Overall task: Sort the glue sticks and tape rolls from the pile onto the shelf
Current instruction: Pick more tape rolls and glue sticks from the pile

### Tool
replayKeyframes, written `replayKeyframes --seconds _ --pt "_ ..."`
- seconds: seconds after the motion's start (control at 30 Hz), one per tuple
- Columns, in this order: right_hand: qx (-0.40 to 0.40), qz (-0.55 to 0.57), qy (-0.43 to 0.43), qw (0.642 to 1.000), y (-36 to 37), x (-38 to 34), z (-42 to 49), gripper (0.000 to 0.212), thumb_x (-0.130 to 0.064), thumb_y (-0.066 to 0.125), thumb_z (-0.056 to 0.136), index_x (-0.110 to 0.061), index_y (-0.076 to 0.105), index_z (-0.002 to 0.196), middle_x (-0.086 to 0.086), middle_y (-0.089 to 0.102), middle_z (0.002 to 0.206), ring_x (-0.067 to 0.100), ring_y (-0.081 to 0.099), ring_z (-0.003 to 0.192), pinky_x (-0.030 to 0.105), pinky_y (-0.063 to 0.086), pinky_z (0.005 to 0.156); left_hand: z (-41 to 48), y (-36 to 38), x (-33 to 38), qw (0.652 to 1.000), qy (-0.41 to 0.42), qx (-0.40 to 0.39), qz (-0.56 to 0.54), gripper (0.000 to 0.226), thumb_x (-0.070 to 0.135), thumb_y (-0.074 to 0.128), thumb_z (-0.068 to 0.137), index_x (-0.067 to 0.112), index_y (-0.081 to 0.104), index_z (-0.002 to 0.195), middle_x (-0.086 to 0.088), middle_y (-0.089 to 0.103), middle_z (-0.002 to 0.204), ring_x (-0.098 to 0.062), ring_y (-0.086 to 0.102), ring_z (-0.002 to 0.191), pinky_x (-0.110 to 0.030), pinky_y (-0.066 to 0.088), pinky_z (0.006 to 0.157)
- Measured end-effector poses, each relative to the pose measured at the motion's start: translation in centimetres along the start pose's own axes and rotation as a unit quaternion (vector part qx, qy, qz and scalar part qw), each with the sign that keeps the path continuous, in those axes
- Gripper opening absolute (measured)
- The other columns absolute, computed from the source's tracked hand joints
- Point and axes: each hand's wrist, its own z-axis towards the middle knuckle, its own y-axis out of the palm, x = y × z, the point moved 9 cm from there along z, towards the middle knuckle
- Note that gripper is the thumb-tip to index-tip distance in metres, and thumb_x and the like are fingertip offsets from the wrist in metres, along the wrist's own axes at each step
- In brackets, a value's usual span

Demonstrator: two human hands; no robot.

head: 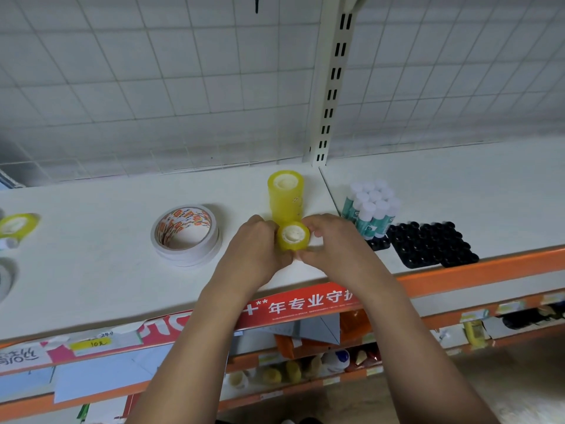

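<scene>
On the white shelf (91, 270), both hands hold a small yellow tape roll (294, 237) between them. My left hand (260, 250) grips its left side and my right hand (330, 243) grips its right side, thumbs meeting below it. Directly behind it stands a tall stack of yellow tape rolls (286, 194). A stack of wide white double-sided tape rolls (186, 234) lies to the left. A cluster of upright glue sticks (371, 209) with white caps stands in a black holder tray (428, 244) on the right.
Another yellow tape roll (16, 225) and part of a white roll (4, 278) lie at the far left edge. A slotted upright post (331, 87) and wire grid back the shelf. Lower shelves hold assorted stationery behind an orange and red front rail (305, 301).
</scene>
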Motion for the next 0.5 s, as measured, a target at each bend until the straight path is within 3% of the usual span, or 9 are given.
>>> replayKeyframes --seconds 0.17,0.27,0.33,0.43,0.5 --pt "-0.001 0.012 0.008 1.000 0.0 0.1 0.1 0.038 -0.021 0.076 0.075 -0.025 0.066 0.112 0.000 0.064 0.103 0.016 0.056 0.097 0.032 0.046 0.080 0.2 -0.1 0.2 1.000 -0.004 0.003 -0.006 0.023 0.029 0.073 0.078 0.013 0.065 0.092 -0.007 0.052 0.088 -0.025 0.054 0.081 -0.027 0.033 0.063" --pt "-0.005 0.018 0.013 1.000 0.0 0.1 -0.4 0.060 -0.023 0.079 0.075 -0.029 0.054 0.129 -0.004 0.056 0.112 0.014 0.053 0.103 0.027 0.042 0.082 0.1 -0.3 0.2 1.000 -0.002 0.002 0.002 0.020 0.028 0.072 0.079 0.012 0.063 0.089 -0.010 0.057 0.089 -0.020 0.048 0.079 -0.023 0.029 0.059" --pt "-0.006 -0.002 0.020 1.000 -0.3 0.1 -0.9 0.072 -0.025 0.078 0.077 -0.030 0.044 0.140 -0.004 0.051 0.119 0.015 0.050 0.107 0.027 0.041 0.086 -0.2 -0.4 0.0 1.000 -0.003 -0.008 0.014 0.029 0.029 0.072 0.080 0.012 0.063 0.101 -0.009 0.057 0.098 -0.020 0.050 0.085 -0.023 0.034 0.066" --pt "0.022 -0.035 0.002 0.999 -1.4 -1.4 -1.7 0.062 -0.026 0.074 0.083 -0.027 0.047 0.138 -0.002 0.052 0.122 0.018 0.052 0.110 0.030 0.043 0.089 -1.3 -1.1 -0.4 1.000 -0.003 -0.014 0.017 0.043 0.028 0.070 0.083 0.012 0.058 0.121 -0.008 0.057 0.111 -0.027 0.058 0.100 -0.031 0.045 0.080" --pt "0.044 -0.047 -0.030 0.997 -1.9 -3.7 -1.8 0.048 -0.027 0.069 0.087 -0.026 0.054 0.132 -0.005 0.056 0.121 0.015 0.054 0.107 0.029 0.044 0.089 -2.4 -2.2 -0.5 1.000 0.011 -0.005 0.013 0.039 0.027 0.066 0.085 0.014 0.059 0.121 -0.005 0.062 0.112 -0.024 0.060 0.097 -0.033 0.048 0.083"
